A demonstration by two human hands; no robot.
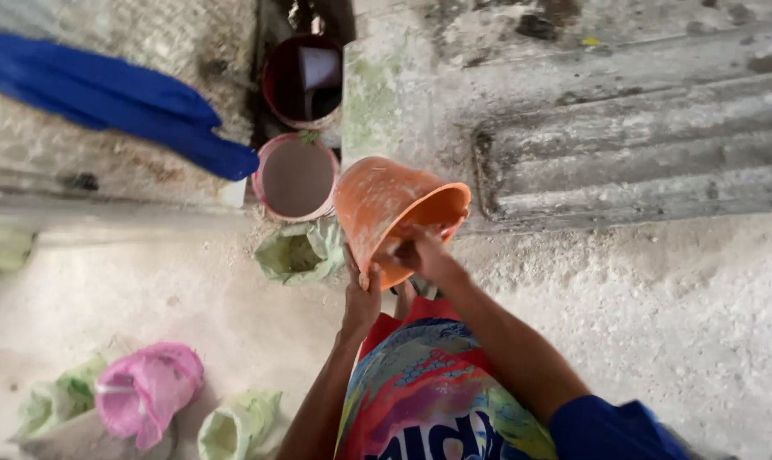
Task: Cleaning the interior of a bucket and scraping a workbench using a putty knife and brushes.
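Orange plastic, dusted with pale powder, forms the bucket (394,213) at the centre of the head view; you hold it tilted, its mouth turned toward the right of the frame. Your left hand (360,298) is clamped on the bucket's lower edge from beneath, and your right hand (424,255) is closed over its rim just beside the left. Below the hands, at lower centre, stands a multicoloured sack (437,400) between your forearms. Just left of the bucket lies an open green bag (301,253); above it sit two red-rimmed pails, the nearer pail (296,177) filled with grey powder, the farther pail (303,81) holding a pale scoop. A blue cloth (113,98) crosses the upper left. A pink bag (146,390) rests at lower left on the powdery concrete floor (659,307).
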